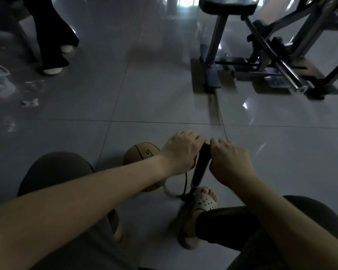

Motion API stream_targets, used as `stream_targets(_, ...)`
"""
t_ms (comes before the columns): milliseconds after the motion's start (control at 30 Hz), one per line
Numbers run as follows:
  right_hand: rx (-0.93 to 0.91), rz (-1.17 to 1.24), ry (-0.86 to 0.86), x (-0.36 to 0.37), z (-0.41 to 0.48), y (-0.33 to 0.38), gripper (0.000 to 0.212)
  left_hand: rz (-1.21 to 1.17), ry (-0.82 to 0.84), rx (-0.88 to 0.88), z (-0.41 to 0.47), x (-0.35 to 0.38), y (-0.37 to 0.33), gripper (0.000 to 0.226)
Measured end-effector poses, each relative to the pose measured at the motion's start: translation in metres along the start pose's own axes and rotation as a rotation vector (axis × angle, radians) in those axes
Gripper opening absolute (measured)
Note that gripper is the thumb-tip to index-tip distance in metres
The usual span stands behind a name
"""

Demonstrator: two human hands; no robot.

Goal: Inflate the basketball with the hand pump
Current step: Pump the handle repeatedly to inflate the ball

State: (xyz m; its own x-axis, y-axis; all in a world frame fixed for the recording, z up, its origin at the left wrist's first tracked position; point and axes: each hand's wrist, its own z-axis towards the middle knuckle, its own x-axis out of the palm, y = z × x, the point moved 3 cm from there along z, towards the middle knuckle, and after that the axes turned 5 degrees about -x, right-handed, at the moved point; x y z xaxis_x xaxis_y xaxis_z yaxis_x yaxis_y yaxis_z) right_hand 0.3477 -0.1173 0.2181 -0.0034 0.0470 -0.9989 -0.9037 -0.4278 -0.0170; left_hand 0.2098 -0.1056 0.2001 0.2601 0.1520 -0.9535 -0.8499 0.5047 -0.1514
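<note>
Grey shiny floor tiles (144, 94) fill a dim room, and the hand pump (200, 166) stands on them, leaning a little. Everything else is told from that pump. The left hand (180, 151) sits on the left side of the pump's top with its fingers curled tight round the handle. The right hand (230, 160) sits on the right side and grips the handle the same way. At the bottom of the pump, a foot in a pale sandal (205, 199) is right against the base and seems to hold it down. The basketball (142, 152) lies on the floor just to the left of the pump, partly hidden behind the left hand and arm. A thin black hose (185, 184) hangs between the pump and the ball, but I cannot tell if its tip is in the ball, because the arm covers that spot. Far past the pump on the right stands a metal gym machine (261, 55), and far past it on the left are another person's legs (53, 36). I think the pumping step is under way. The next move needs both hands to push straight down together, with the foot pressing hard so the pump does not tip.
</note>
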Motion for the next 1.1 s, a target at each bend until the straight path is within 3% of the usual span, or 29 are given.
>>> stream_targets(100, 0.015, -0.010, -0.102, 0.031, -0.023, 0.019, 0.008, 0.025, -0.039, 0.021, -0.023, 0.028, -0.009, 0.028)
stream_targets(233, 0.043, 0.013, -0.134, 0.082, -0.041, 0.018, 0.001, 0.019, 0.059, -0.102, -0.046, 0.093, -0.019, 0.012)
stream_targets(433, 0.103, 0.016, -0.042, 0.126, -0.029, 0.011, 0.003, 0.039, 0.033, -0.142, -0.042, 0.126, -0.017, 0.009)
stream_targets(700, 0.157, -0.006, 0.219, 0.177, -0.024, 0.008, 0.006, 0.078, 0.198, -0.199, -0.046, 0.178, -0.012, 0.015)
stream_targets(867, 0.119, 0.035, 0.320, 0.170, -0.019, 0.007, 0.013, 0.098, 0.329, -0.216, -0.043, 0.168, -0.013, 0.013)
stream_targets(967, 0.066, 0.096, 0.400, 0.140, -0.020, 0.004, 0.025, 0.021, 0.311, -0.224, -0.036, 0.139, -0.017, 0.022)
stream_targets(1100, 0.013, 0.016, 0.189, 0.066, -0.012, 0.003, 0.022, -0.083, 0.210, -0.200, -0.019, 0.062, -0.015, 0.029)
